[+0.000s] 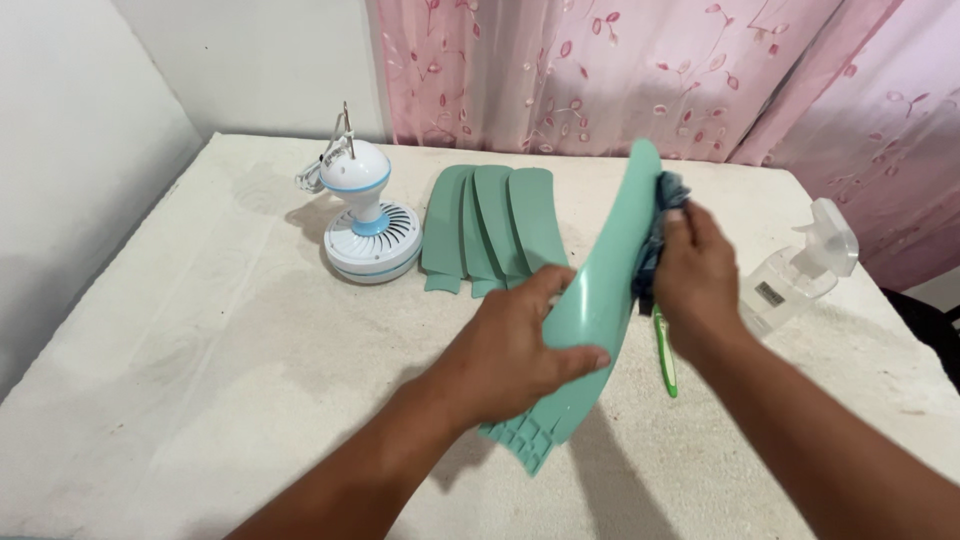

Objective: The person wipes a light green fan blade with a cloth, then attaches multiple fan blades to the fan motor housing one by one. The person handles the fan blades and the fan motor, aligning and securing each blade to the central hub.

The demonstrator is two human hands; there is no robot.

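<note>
Teal fan blade (600, 290) held tilted above the near middle of the white table (180, 400), ribbed root end low and near, rounded tip high and far. Left hand (515, 345) clamped around the blade's lower part, thumb across its face. Right hand (695, 270) closed on a blue cloth (662, 215), pressing it against the blade's right edge. Green toothbrush (665, 355) lying just below that hand. Farther back, three more blades (490, 235) fanned flat, white fan motor (368, 215) to their left. Clear spray bottle (805, 270) on its side at right; pink curtain (650, 70) behind.
</note>
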